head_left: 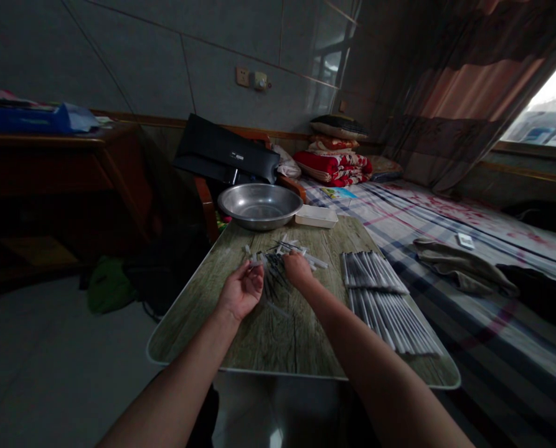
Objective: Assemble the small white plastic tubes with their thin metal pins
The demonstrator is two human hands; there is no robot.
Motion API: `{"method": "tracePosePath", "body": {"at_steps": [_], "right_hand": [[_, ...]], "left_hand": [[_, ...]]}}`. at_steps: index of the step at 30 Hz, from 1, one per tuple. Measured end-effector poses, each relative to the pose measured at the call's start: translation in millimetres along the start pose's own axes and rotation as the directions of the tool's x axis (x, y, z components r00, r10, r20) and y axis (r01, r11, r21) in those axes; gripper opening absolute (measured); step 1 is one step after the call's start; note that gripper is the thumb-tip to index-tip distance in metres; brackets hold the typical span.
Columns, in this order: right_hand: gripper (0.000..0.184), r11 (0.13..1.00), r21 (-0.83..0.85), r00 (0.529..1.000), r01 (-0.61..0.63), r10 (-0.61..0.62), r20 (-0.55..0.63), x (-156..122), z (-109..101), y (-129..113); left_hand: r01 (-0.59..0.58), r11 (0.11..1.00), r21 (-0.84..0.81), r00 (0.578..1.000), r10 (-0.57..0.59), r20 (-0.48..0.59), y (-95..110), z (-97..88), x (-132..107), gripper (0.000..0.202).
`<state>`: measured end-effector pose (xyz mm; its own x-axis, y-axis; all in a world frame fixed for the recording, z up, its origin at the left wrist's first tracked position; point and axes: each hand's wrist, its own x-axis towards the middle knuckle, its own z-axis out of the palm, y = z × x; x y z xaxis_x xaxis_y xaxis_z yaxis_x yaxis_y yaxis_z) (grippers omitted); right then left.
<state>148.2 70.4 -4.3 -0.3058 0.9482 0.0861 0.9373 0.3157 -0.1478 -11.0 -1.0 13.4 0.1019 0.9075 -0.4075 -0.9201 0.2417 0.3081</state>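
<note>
On the table (278, 341), you are sorting thin tubes (278, 251).
Your left hand (241, 291) is curling palm-up round a few; your right hand (297, 269) is digging into the heap, grip hidden. Singling one calls for a fine pinch.

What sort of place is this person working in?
Most likely a bedroom at home, used for handwork: a bed with a checked sheet, folded quilts stacked at its head, and a small table holding thin plastic tubes.
</note>
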Motion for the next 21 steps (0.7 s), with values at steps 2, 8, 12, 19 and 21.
{"method": "tracePosePath", "body": {"at_steps": [2,8,12,19,21], "right_hand": [[0.031,1.000,-0.003,1.000,0.003,-0.003,0.008,-3,-2,0],[0.018,0.970,0.244,0.999,0.010,-0.002,-0.033,-33,-13,12],[0.011,0.534,0.845,0.989,-0.004,0.127,-0.076,-73,-15,14],[0.015,0.211,0.975,0.936,0.071,0.324,-0.139,-112,-3,1],[0.014,0.213,0.974,0.932,0.080,0.332,-0.149,-114,0,3]], "left_hand": [[-0.001,0.998,0.060,1.000,0.003,-0.020,-4,-0.2,-1,0.025],[0.060,0.984,0.168,0.997,-0.052,-0.051,-27,-1.6,-9,0.016],[0.108,0.979,0.175,0.993,-0.099,-0.058,-45,-0.9,-17,0.016],[0.095,0.987,0.130,0.994,-0.086,-0.072,-75,-3.7,-22,0.009],[0.080,0.989,0.126,0.995,-0.071,-0.076,-78,-4.6,-22,0.008]]}}
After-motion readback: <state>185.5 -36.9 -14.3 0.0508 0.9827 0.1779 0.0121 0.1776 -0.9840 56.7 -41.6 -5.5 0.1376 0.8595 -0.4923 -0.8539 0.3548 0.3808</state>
